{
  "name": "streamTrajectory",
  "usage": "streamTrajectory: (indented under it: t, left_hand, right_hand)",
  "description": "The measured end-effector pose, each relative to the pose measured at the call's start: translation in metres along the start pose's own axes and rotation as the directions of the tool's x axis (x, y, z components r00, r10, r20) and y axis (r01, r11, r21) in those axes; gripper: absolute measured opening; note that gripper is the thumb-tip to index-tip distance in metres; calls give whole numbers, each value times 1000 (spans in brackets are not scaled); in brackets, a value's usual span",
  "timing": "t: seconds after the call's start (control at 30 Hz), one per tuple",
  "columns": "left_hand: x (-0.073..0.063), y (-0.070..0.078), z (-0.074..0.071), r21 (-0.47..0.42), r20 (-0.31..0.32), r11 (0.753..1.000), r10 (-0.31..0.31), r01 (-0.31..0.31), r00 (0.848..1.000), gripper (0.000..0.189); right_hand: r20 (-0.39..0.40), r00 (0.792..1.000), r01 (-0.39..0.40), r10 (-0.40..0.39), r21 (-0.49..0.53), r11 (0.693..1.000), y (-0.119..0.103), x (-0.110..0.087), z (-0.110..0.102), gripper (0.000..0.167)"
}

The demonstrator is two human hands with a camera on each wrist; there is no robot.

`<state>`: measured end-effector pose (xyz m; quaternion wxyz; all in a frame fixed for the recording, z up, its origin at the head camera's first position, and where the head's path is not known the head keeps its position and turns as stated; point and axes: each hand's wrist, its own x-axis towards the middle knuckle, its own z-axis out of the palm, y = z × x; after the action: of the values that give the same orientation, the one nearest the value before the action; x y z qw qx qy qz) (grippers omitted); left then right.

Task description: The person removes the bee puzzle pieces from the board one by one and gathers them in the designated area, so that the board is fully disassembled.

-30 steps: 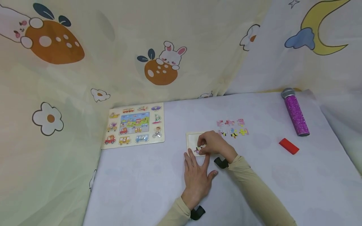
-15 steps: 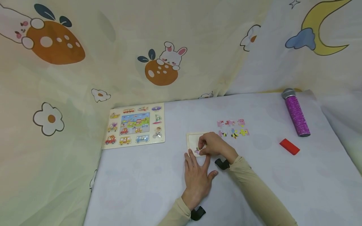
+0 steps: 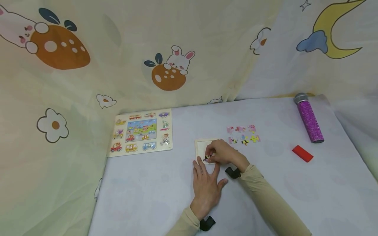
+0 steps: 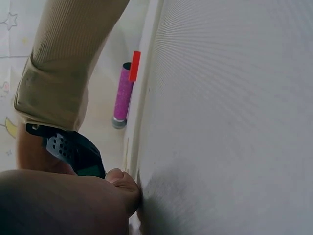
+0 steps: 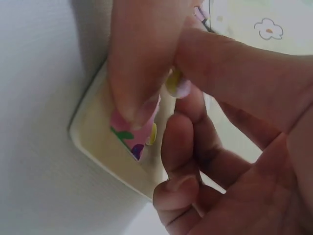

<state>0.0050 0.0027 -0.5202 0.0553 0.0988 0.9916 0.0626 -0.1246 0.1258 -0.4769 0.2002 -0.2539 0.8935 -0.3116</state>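
Note:
A small pale square puzzle tray (image 3: 202,146) lies mid-table. My left hand (image 3: 205,186) rests with fingers spread along its near edge. In the right wrist view, a fingertip, seemingly of this left hand, presses a pink puzzle piece (image 5: 128,133) in the tray's corner. My right hand (image 3: 222,151) is over the tray. Its thumb and index finger pinch a small yellow-and-pink puzzle piece (image 5: 178,84), mostly hidden; the other fingers are curled. In the left wrist view, only part of the left hand shows, with its thumb (image 4: 124,188); the tray's inside is out of sight.
Several loose puzzle pieces (image 3: 243,133) lie in rows behind the right hand. A vehicle picture board (image 3: 169,144) is at back left. A purple glitter microphone (image 3: 310,120) and a red block (image 3: 302,153) are on the right. Patterned cloth (image 3: 124,65) hangs behind the table.
The right hand has shifted very slightly left over the tray, its fingers still pinched. My left hand keeps its place at the near edge; the camera view has tilted a little.

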Motion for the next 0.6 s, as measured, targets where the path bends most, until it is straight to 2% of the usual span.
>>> streamTrajectory:
  t: [0.2, 0.37, 0.5, 0.6]
  left_hand:
    - [0, 1, 1, 18, 0, 1000, 4, -4, 1000, 75]
    - [-1, 2, 0, 13, 5, 1000, -1, 1, 1000, 77]
    - [0, 2, 0, -7, 15, 1000, 1, -1, 1000, 79]
    - [1, 1, 0, -17, 16, 1000, 1, -1, 1000, 79]
  right_hand:
    - [-22, 999, 37, -36, 40, 999, 6, -4, 1, 10]
    - [-44, 998, 55, -50, 115, 992, 12, -7, -1, 5]
    - [-70, 997, 33, -21, 165, 986, 18, -11, -7, 6]
    - [-122, 992, 6, 14, 164, 986, 23, -13, -11, 13]
